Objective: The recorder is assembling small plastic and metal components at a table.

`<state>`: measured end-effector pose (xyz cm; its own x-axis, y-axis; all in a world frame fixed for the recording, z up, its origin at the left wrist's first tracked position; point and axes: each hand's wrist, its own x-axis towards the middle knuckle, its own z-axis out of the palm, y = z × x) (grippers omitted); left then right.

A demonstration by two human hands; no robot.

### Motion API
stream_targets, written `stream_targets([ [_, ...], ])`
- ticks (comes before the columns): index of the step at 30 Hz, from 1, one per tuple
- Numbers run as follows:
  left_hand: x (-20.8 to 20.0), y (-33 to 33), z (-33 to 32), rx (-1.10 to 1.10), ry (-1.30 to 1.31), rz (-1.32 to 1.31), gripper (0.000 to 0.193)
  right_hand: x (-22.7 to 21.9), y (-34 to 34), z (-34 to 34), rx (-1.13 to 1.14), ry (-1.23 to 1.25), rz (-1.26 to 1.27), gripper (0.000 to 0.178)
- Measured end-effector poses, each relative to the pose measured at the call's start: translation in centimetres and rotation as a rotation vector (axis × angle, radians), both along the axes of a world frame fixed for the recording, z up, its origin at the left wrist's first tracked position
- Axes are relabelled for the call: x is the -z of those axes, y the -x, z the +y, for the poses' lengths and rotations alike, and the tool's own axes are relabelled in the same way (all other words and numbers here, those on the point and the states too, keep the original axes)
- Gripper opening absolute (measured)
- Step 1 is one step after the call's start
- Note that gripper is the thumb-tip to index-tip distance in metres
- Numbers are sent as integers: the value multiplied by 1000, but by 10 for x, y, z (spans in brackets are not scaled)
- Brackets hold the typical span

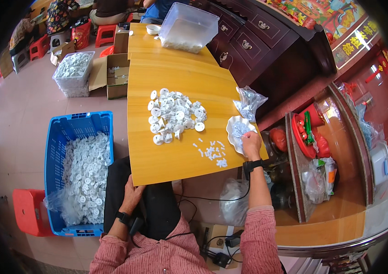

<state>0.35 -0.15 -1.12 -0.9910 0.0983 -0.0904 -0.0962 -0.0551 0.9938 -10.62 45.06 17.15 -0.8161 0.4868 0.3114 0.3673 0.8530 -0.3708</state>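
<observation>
Pegs (pixel 221 163), long axes in mixed directions (right hand (pixel 252 145) at bowl (pixel 229 135)).

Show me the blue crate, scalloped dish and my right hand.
Blue crate (pixel 55 157), head view: left wall.
Scalloped dish (pixel 229 131), head view: left rim.
Right hand (pixel 251 144), head view: back of the hand.

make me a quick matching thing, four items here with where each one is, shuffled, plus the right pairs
Column one
1. right hand
2. left hand
3. blue plastic crate
4. pile of white disc-shaped parts

Column two
A. on the floor, left of the wooden table
B. on the tabletop, left of the dish
C. at the scalloped white dish of small pieces
D. by the table's near left corner, above the dark trousers

Right pairs: 1-C, 2-D, 3-A, 4-B
</observation>
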Motion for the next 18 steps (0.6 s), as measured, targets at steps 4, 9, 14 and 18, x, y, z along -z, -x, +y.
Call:
stream_targets([
  [4,-2,1,1,6,11,10,39,-3,0,10,24,132,49,15],
  [9,-5,-2,2,-69,34,40,28,-18,-9,-16,-59,377,103,12],
  [14,-7,0,3,-46,54,40,38,-31,-30,-69,-374,621,92,9],
  [18,-15,0,4,-53,91,46,37,-36,-51,-124,-454,693,-38,8],
])
